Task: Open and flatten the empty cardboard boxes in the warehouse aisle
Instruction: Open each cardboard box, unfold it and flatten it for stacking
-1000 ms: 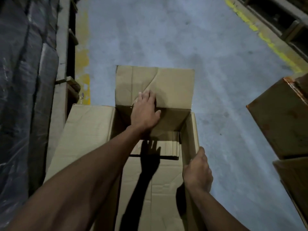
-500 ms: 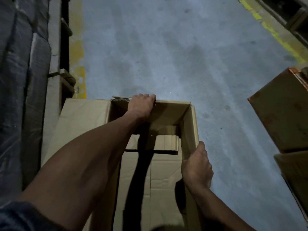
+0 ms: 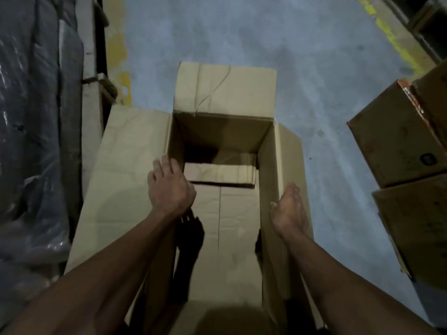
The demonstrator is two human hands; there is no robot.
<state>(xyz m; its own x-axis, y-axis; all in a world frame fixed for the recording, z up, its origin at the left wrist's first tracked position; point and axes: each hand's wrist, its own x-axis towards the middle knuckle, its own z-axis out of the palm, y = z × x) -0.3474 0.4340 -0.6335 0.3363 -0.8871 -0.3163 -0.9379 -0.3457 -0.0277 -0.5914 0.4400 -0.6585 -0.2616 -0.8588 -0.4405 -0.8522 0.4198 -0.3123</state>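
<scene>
Standing on the grey aisle floor (image 3: 314, 68) with its top wide open, the cardboard box (image 3: 219, 131) had changed within a second; the far flap (image 3: 225, 89), pressed down out of sight half a second earlier, had sprung back up and lay spread away from the person; the left hand (image 3: 170, 187) that had been pushing it had drawn back toward the box's near left edge, fingers straight and relaxed, holding nothing; the right hand (image 3: 290, 210), which had gripped the right wall, had let go and rested flat with straight fingers on the right flap (image 3: 287, 151), pushing it outward; the left flap (image 3: 125, 170) already lay spread toward the wrapped pallet goods (image 3: 36, 141) at the aisle's left edge. Inside, the bottom flaps (image 3: 220, 174) looked folded shut (one short flap overlapped the longer panel). By my reading, the top was fully opened and both hands were free, so the bottom remained to be released before the walls could collapse flat. Other brown boxes (image 3: 396, 141) waited at the aisle's right edge.
</scene>
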